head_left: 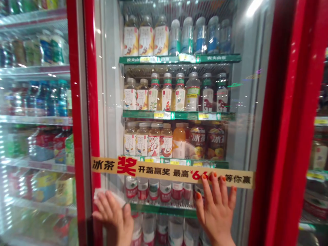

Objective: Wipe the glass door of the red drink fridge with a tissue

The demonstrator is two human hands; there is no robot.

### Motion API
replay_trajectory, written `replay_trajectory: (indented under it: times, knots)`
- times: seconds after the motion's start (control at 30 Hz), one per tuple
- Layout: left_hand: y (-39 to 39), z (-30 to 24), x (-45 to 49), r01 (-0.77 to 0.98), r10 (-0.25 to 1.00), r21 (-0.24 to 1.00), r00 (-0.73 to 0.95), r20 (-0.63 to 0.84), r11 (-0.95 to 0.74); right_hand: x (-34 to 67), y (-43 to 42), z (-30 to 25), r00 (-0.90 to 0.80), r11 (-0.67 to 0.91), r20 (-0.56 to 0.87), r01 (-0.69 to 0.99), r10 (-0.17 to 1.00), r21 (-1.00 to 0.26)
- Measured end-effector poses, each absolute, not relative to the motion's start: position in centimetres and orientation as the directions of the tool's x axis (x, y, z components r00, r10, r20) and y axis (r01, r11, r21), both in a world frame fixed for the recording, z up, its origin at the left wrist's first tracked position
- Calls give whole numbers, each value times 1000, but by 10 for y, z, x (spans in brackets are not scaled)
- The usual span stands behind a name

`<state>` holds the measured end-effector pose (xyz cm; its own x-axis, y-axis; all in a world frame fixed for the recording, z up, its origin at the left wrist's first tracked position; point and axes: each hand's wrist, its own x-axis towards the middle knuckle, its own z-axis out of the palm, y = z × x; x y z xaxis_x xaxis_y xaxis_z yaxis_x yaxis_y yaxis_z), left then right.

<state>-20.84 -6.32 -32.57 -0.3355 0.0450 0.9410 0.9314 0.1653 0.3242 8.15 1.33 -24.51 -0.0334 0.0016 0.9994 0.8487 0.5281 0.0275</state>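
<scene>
My left hand [112, 215] presses a white wipe [123, 200] against the lower left of a glass fridge door, near its red frame [92, 102]. Whether the wipe is paper or fabric I cannot tell. To the right, my right hand [217, 210] lies spread on the glass with nothing in it. Its fingertips, with orange nails, reach the beige printed strip [164, 173] that runs across the door and cover part of the red number. Behind the glass, bottles with red-and-white labels [165, 191] stand near both hands.
Green-edged shelves [179, 58] hold rows of drink bottles [146, 36] inside the fridge. On the left another fridge holds bottles and packs [42, 99], blurred. A red door frame [282, 123] stands at right, with more shelved bottles [319, 153] beyond it.
</scene>
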Motion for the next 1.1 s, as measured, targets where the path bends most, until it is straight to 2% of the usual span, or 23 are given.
replay_trajectory:
  times: [0.07, 0.1, 0.17, 0.2, 0.23, 0.27, 0.3, 0.4, 0.43, 0.47, 0.53, 0.57, 0.67, 0.7, 0.73, 0.77, 0.87, 0.93, 0.97, 1.0, 1.1]
  knots:
    - [-59, -306, -194, 938, 117, 309, -328, 937, 157, 83, 14, -247, -34, 525, 999, 851, 13, 22]
    - [-56, -306, -182, 962, 184, 231, -255, 949, 143, 83, 14, -248, -37, 525, 999, 851, 17, 23]
    - [-54, -326, -160, 996, 286, -40, 15, 958, 82, 84, 14, -248, -44, 531, 999, 847, 22, 26]
    - [-54, -343, -153, 980, 291, -189, 164, 943, 62, 83, 14, -248, -42, 536, 999, 844, 21, 24]
    - [-56, -361, -152, 958, 281, -278, 248, 927, 69, 83, 14, -247, -38, 538, 999, 843, 17, 23]
    - [-59, -376, -155, 959, 269, -260, 223, 937, 110, 83, 14, -247, -37, 536, 999, 844, 10, 26]
    - [-62, -385, -162, 975, 247, -165, 124, 961, 149, 82, 13, -246, -41, 531, 999, 847, 3, 33]
    - [-68, -369, -184, 943, 175, 277, -309, 935, 184, 82, 14, -246, -57, 505, 998, 862, 5, 47]
    - [-68, -353, -186, 921, 166, 353, -378, 911, 163, 82, 14, -247, -59, 500, 998, 865, 11, 45]
    - [-66, -337, -185, 916, 172, 376, -397, 901, 142, 83, 14, -248, -53, 499, 998, 866, 17, 38]
    - [-60, -314, -172, 949, 221, 299, -314, 923, 100, 84, 14, -249, -48, 505, 999, 863, 20, 31]
    - [-57, -312, -164, 977, 243, 201, -213, 946, 73, 84, 15, -250, -51, 510, 998, 860, 21, 34]
    - [-56, -344, -156, 975, 240, -221, 213, 947, 8, 86, 15, -251, -64, 516, 998, 855, 21, 44]
    - [-58, -359, -162, 955, 222, -295, 285, 933, 15, 86, 16, -252, -66, 516, 998, 856, 21, 45]
    - [-60, -371, -172, 955, 204, -295, 282, 938, 37, 85, 16, -251, -64, 514, 998, 857, 21, 44]
    - [-63, -378, -184, 972, 187, -225, 209, 960, 69, 85, 16, -251, -61, 512, 998, 858, 20, 42]
    - [-66, -358, -208, 981, 120, 149, -164, 979, 127, 82, 14, -248, -50, 506, 999, 862, 17, 35]
    - [-64, -327, -198, 955, 113, 278, -289, 951, 102, 81, 14, -246, -43, 502, 999, 864, 8, 33]
    - [-61, -315, -186, 957, 136, 277, -288, 948, 89, 81, 13, -246, -44, 500, 999, 865, 5, 36]
    - [-59, -308, -172, 972, 201, 225, -235, 951, 72, 81, 13, -246, -47, 498, 999, 866, 5, 39]
    - [-56, -325, -139, 989, 291, -147, 134, 947, 23, 84, 14, -249, -62, 493, 998, 869, 12, 48]
